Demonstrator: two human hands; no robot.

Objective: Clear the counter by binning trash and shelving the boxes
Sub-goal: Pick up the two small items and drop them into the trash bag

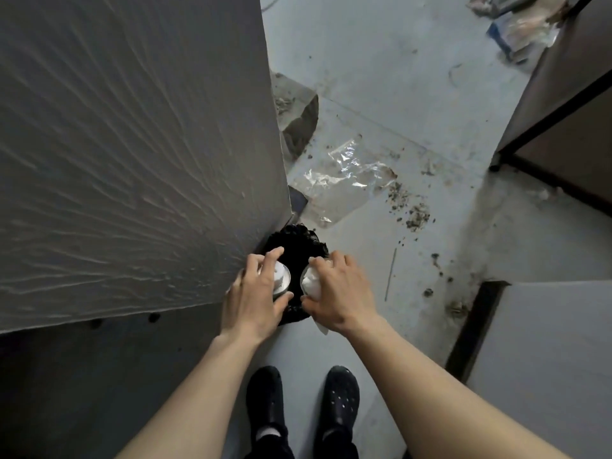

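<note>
A broad grey textured wall (132,144) fills the left side of the view, its corner edge running down toward the middle. To its right spreads a pale concrete floor (381,61), stained and scattered with dark crumbs of dirt. At the right edge stands a brown cabinet with black framing (563,104), and below it a light panel (546,342) with a dark strip along its left side.

On the floor just beyond the wall corner lies a crumpled clear plastic sheet (344,173), and further up a flattened grey piece of cardboard (298,111) leans by the wall. More wrappers and plastic packaging (520,31) lie in the upper right corner.

At the foot of the wall corner sits a bin lined with a black bag (298,246), its opening directly beneath both hands. The person's black perforated clogs (341,402) stand on the floor below it.

Both bare forearms reach forward over the bin. The left hand (255,299) has its fingers curled around a small cup with a white lid (282,276), thumb and fingers clamped on its sides. The right hand (341,293) grips a second cup stuffed with white crumpled paper (310,281), fingers closed over its top. The two cups hang side by side, nearly touching, above the black bag.
</note>
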